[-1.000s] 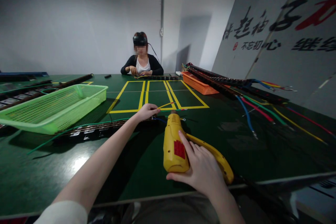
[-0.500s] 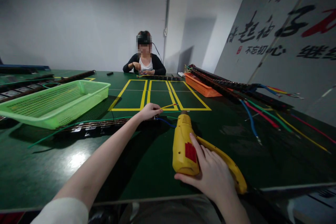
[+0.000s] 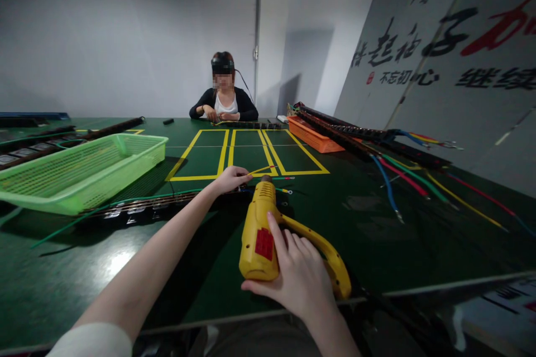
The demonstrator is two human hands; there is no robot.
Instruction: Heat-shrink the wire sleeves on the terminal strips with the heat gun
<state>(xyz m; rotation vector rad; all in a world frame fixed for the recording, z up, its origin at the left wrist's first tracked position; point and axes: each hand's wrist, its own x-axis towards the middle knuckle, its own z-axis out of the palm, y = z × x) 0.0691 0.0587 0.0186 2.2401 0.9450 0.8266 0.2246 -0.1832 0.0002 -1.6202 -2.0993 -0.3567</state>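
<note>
A yellow heat gun (image 3: 256, 240) lies under my right hand (image 3: 299, 265), whose fingers and thumb are closed around its body. Its nozzle points away from me, close to a yellow wire (image 3: 263, 169) with a red tip. My left hand (image 3: 232, 179) pinches that wire at the right end of a long dark strip (image 3: 142, 205) with pale square parts. Ring-shaped terminals on wires, among them a green wire (image 3: 280, 178), stick out to the right beyond the nozzle. The left fingertips are partly hidden.
A green basket (image 3: 84, 201) stands at left, beside more dark strips (image 3: 37, 145). At right, strips with coloured wires (image 3: 389, 173) rest across an orange basket (image 3: 314, 136). Yellow tape (image 3: 247, 175) marks rectangles on the green table (image 3: 397, 256). A person (image 3: 226, 103) sits opposite.
My right hand has moved the heat gun left, so its nozzle is nearer the yellow wire. Ring terminals now show past the nozzle. The camera view has shifted slightly.
</note>
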